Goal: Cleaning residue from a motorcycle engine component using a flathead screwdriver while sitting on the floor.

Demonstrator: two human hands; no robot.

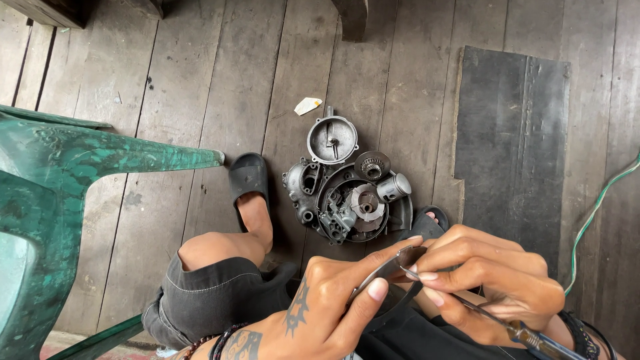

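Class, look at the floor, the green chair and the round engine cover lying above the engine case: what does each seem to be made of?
Floor: bare weathered wood, showing plank seams and grain.
Green chair: probably moulded plastic, glossy and scuffed.
Round cover: likely cast metal, dull grey, grimy.

Small flat curved metal piece (390, 268), grey and shiny, held low in the frame, pinched at its edge, tilted. Thin screwdriver (507, 325) with a slim metal shaft and dark handle runs diagonally from lower right, its tip touching the piece's upper end.
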